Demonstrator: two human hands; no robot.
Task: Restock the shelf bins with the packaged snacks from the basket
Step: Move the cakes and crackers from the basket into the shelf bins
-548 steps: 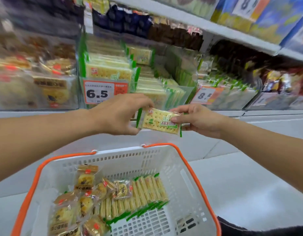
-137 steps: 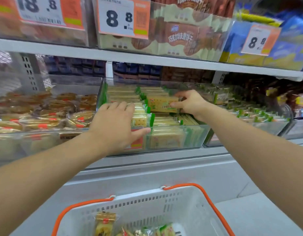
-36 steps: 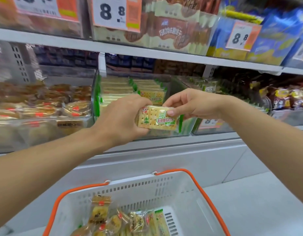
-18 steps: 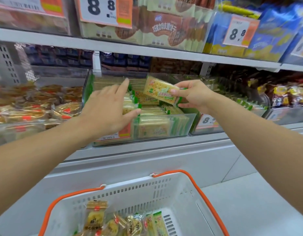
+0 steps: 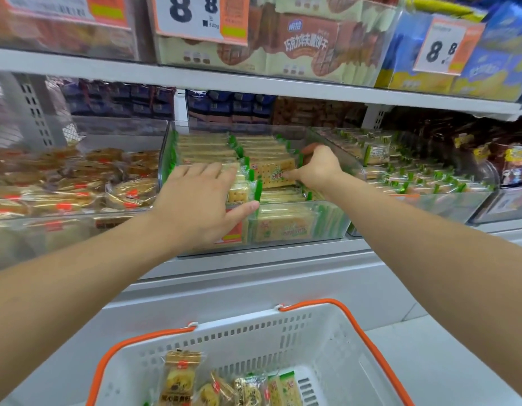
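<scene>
Green-edged cracker packet (image 5: 273, 173) pinched by right hand (image 5: 318, 168) over clear bin (image 5: 298, 227).

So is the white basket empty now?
Not empty. The basket holds snack packets and green cracker packs at the bottom.

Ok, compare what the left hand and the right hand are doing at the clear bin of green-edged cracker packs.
The left hand lies flat, fingers straight, pressing on the left stack; the right hand pinches one green-edged cracker pack. The left hand sits nearer the front wall of the clear plastic bin; the right hand reaches deeper. Both are inside the same bin.
</scene>
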